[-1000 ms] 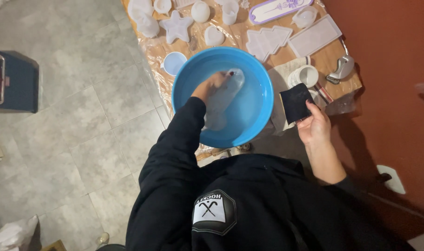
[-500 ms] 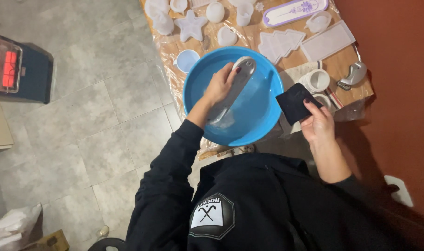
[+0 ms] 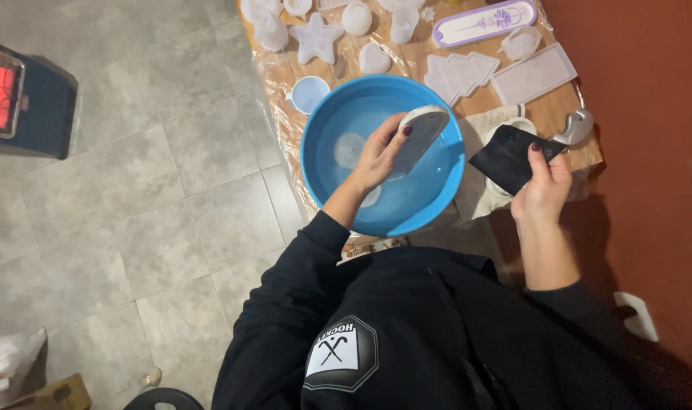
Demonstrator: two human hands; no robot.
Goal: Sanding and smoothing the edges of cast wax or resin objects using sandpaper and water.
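Hands: left (image 3: 378, 156) w/ 1 oval piece (image 3: 416, 135), right (image 3: 545, 190) w/ 1 black sheet (image 3: 504, 158)

Table (image 3: 566, 102) covered in clear film, carrying white moulds: star mould (image 3: 316, 39), heart mould (image 3: 375, 59), tree-shaped mould (image 3: 460, 76), flat rectangular mould (image 3: 533, 74), oval purple-rimmed tray (image 3: 485, 22). Small pale-blue cup (image 3: 310, 94) near table's left edge. Grey tiled floor (image 3: 133, 197); glowing heater (image 3: 23, 99) at left.
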